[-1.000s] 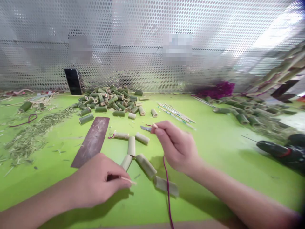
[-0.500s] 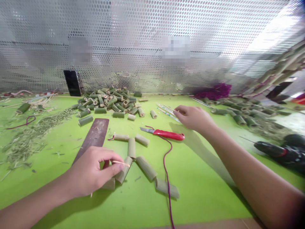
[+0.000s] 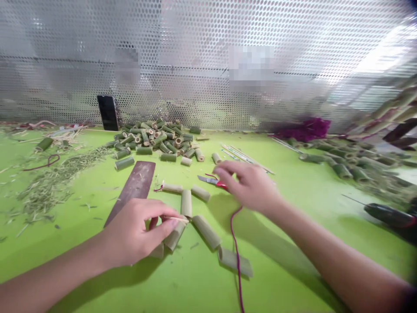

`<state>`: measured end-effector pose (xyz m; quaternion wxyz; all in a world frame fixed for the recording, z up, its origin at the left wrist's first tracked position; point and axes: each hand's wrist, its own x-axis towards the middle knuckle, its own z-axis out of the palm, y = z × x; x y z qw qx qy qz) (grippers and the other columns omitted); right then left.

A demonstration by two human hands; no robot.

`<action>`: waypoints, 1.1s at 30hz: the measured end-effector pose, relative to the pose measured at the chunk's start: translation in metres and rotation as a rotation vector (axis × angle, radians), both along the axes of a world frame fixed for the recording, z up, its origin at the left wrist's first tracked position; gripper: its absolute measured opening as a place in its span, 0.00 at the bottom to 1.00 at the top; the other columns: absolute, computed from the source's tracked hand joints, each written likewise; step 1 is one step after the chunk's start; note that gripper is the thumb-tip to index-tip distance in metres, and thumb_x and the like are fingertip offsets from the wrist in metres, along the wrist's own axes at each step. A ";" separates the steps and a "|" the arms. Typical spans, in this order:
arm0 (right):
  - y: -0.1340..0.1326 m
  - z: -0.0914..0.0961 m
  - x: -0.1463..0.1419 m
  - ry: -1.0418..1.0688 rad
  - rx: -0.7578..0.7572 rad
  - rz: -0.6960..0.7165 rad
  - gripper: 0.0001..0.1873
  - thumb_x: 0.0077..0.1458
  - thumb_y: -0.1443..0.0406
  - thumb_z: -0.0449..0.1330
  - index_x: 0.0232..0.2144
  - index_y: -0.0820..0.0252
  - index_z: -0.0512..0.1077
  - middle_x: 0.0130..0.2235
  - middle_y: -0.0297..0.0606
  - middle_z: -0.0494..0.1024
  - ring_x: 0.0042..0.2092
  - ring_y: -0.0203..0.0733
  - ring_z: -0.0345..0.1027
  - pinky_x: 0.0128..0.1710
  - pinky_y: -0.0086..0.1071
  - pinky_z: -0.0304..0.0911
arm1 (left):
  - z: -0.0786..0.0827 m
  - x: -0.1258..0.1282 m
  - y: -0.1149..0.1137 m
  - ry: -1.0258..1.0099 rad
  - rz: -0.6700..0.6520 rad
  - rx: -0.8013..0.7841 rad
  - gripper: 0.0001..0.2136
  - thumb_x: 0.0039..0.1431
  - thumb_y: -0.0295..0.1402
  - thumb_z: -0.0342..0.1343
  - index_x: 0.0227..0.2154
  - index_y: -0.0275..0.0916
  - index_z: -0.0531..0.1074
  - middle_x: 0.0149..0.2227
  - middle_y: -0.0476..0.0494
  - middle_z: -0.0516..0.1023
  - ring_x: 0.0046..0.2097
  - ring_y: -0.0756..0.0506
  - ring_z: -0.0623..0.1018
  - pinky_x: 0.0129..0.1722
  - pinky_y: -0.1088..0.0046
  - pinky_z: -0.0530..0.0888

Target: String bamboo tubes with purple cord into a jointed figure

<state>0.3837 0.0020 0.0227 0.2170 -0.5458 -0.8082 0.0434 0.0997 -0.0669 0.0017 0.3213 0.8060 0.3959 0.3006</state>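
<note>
Between thumb and index finger, my left hand (image 3: 130, 232) pinches a thin pale wooden stick (image 3: 178, 219) above a cut bamboo tube (image 3: 175, 237). Around it lie several peeled bamboo tubes in a branching figure, with an upright middle tube (image 3: 186, 203) and a slanting tube (image 3: 206, 232) to its right. My right hand (image 3: 252, 187) is over the red utility knife (image 3: 222, 185), hiding most of its handle; its fingers are half curled and apart, with nothing visible in them. A purple cord (image 3: 235, 243) runs from near the knife to the front edge.
A dark flat bar (image 3: 135, 182) lies left of the tubes. Behind are a pile of green bamboo pieces (image 3: 159, 139), a standing phone (image 3: 108, 113) and thin sticks (image 3: 244, 154). At right lie a drill (image 3: 389, 215) and more bamboo (image 3: 342, 167). Shavings (image 3: 58, 182) cover the left.
My right hand has come left and nearer from the thin sticks to the knife. My left hand keeps its pinch on the stick. The whole view has shifted slightly.
</note>
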 end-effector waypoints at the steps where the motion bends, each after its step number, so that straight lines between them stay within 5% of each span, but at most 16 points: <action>1: -0.014 -0.001 -0.013 0.090 -0.052 0.126 0.18 0.67 0.61 0.49 0.36 0.58 0.78 0.33 0.38 0.82 0.29 0.38 0.72 0.29 0.32 0.63 | 0.000 0.002 0.000 -0.020 -0.003 0.016 0.12 0.69 0.36 0.55 0.42 0.43 0.84 0.34 0.49 0.87 0.29 0.48 0.81 0.22 0.75 0.73; 4: -0.046 -0.006 -0.040 0.217 -0.107 0.439 0.10 0.64 0.66 0.54 0.38 0.59 0.76 0.29 0.34 0.79 0.27 0.35 0.68 0.28 0.29 0.61 | -0.001 0.006 -0.001 -0.064 0.009 0.093 0.11 0.70 0.36 0.56 0.41 0.43 0.84 0.34 0.50 0.87 0.30 0.48 0.82 0.25 0.74 0.74; 7: -0.058 -0.008 -0.046 0.254 -0.096 0.573 0.07 0.66 0.65 0.56 0.39 0.61 0.74 0.29 0.34 0.77 0.28 0.34 0.68 0.30 0.28 0.62 | -0.003 0.010 -0.002 -0.059 0.022 0.187 0.12 0.70 0.36 0.56 0.38 0.42 0.84 0.33 0.49 0.87 0.30 0.48 0.82 0.28 0.74 0.76; 15: -0.053 -0.021 -0.042 0.225 0.114 0.616 0.07 0.68 0.67 0.57 0.38 0.62 0.75 0.27 0.34 0.77 0.27 0.34 0.67 0.28 0.28 0.61 | -0.012 0.014 -0.002 -0.047 0.002 0.477 0.10 0.69 0.30 0.58 0.49 0.35 0.79 0.40 0.43 0.86 0.40 0.46 0.82 0.41 0.68 0.78; 21: -0.053 -0.026 -0.042 0.142 0.224 0.651 0.10 0.70 0.65 0.57 0.38 0.61 0.76 0.25 0.32 0.75 0.25 0.33 0.66 0.26 0.29 0.57 | -0.015 0.009 0.000 -0.002 -0.038 0.661 0.05 0.68 0.27 0.60 0.43 0.37 0.79 0.38 0.47 0.86 0.38 0.46 0.80 0.41 0.67 0.75; 26: -0.053 -0.024 -0.041 0.007 0.324 0.682 0.13 0.71 0.67 0.53 0.35 0.62 0.75 0.25 0.33 0.74 0.25 0.35 0.64 0.27 0.31 0.57 | -0.009 0.008 -0.001 -0.027 -0.039 0.502 0.05 0.68 0.29 0.60 0.35 0.40 0.79 0.34 0.51 0.85 0.36 0.47 0.81 0.40 0.68 0.77; 30: -0.050 -0.021 -0.038 -0.042 0.338 0.659 0.14 0.71 0.68 0.53 0.34 0.61 0.75 0.25 0.32 0.73 0.26 0.35 0.63 0.26 0.32 0.56 | 0.000 0.002 0.002 -0.075 0.121 0.208 0.06 0.65 0.34 0.63 0.32 0.44 0.81 0.34 0.52 0.86 0.35 0.46 0.84 0.39 0.68 0.81; 33: -0.047 -0.021 -0.036 -0.036 0.329 0.639 0.11 0.69 0.68 0.54 0.35 0.62 0.75 0.25 0.33 0.73 0.26 0.35 0.64 0.26 0.31 0.57 | 0.003 -0.018 0.019 0.008 0.251 0.224 0.07 0.65 0.38 0.61 0.33 0.45 0.83 0.36 0.49 0.87 0.37 0.43 0.85 0.37 0.66 0.82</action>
